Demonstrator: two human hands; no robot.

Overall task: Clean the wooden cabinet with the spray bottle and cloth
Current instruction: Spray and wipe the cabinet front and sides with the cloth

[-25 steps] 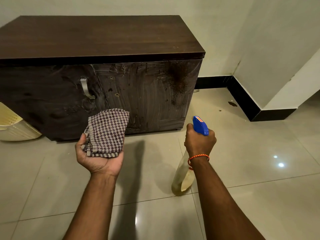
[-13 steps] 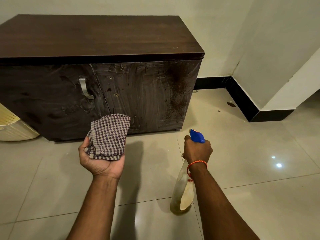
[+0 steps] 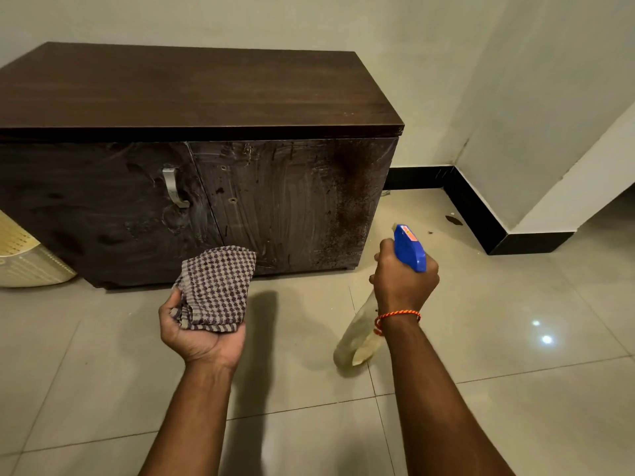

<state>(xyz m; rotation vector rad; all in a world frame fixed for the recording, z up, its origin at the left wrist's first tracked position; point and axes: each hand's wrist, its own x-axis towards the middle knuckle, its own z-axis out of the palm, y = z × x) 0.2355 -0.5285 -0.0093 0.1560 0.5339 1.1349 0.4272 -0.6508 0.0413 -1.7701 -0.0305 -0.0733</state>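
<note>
A low dark wooden cabinet (image 3: 192, 94) stands against the wall. Its right door (image 3: 292, 201) shows wet streaks and a brown speckled patch near its right edge. The left door carries a metal handle (image 3: 173, 188). My left hand (image 3: 201, 333) holds a crumpled checked cloth (image 3: 216, 286) palm up, just short of the cabinet's lower front. My right hand (image 3: 403, 280) grips the neck of a clear spray bottle (image 3: 359, 338) with a blue trigger head (image 3: 409, 247), nozzle aimed toward the right door, bottle body hanging above the floor.
Glossy beige tiles (image 3: 498, 321) cover the floor. A cream perforated basket (image 3: 27, 259) leans at the cabinet's left end. A black skirting (image 3: 481, 214) runs along a wall corner on the right, with a small brown scrap (image 3: 453, 219) on the floor nearby.
My right hand has lifted the spray bottle off its low position and tilted the nozzle toward the cabinet. My view has tipped down slightly. The left hand with the cloth stayed nearly still.
</note>
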